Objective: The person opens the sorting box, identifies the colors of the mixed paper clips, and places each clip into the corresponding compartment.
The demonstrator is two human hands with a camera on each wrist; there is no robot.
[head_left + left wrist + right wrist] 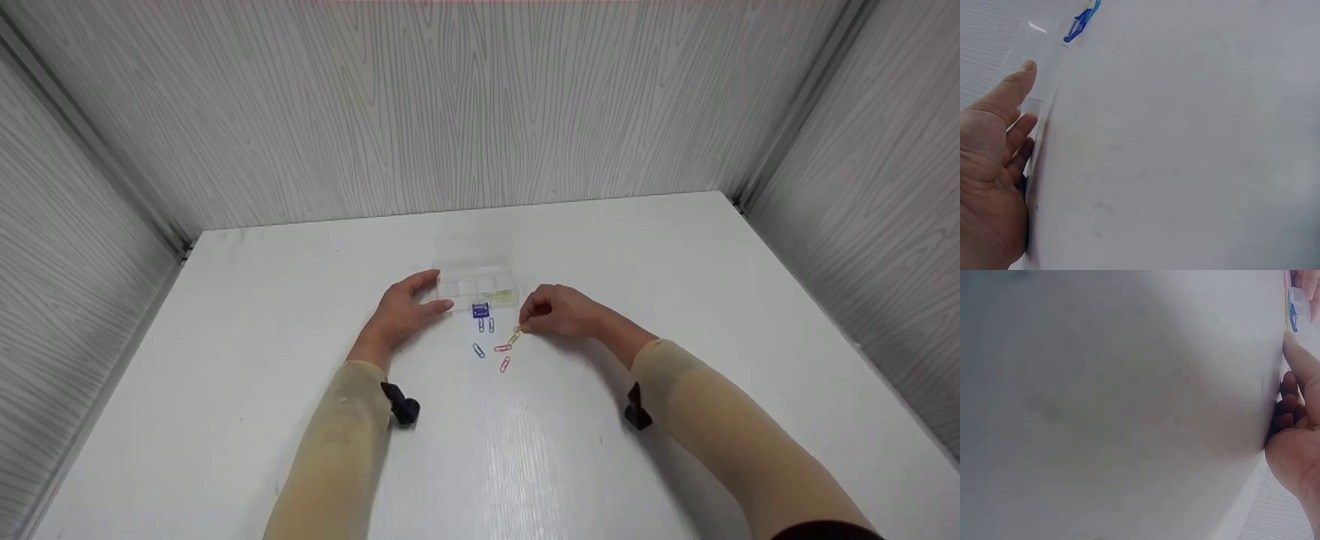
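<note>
The grip of the right hand (561, 309) is closed at its tips, thumb and forefinger pinching the upper right end of a yellow paper clip (514, 337), just above or on the bench (585, 450). The clip slants to the near left, and its lower end meets a pink paper clip (502, 348); whether the two are linked cannot be told. A second pink clip (505, 364) lies just nearer. To the left, a blue paper clip (478, 350) lies tilted by itself. Farther off, two more blue clips point toward the near side, side by side, the left one touching the purple clip (481, 310) at the near wall of the clear box (459, 288).

The grip of the left hand (405, 306) spans the left end of this box, thumb at its near corner and forefinger at its far one. The box is divided into compartments; yellow clips (497, 295) lie in the near right one.

Beige sleeves cover both forearms, each with a black wrist device (405, 409). Beyond the bench's far edge rises a grey wood-grain wall (465, 105), with similar panels at left and right.
</note>
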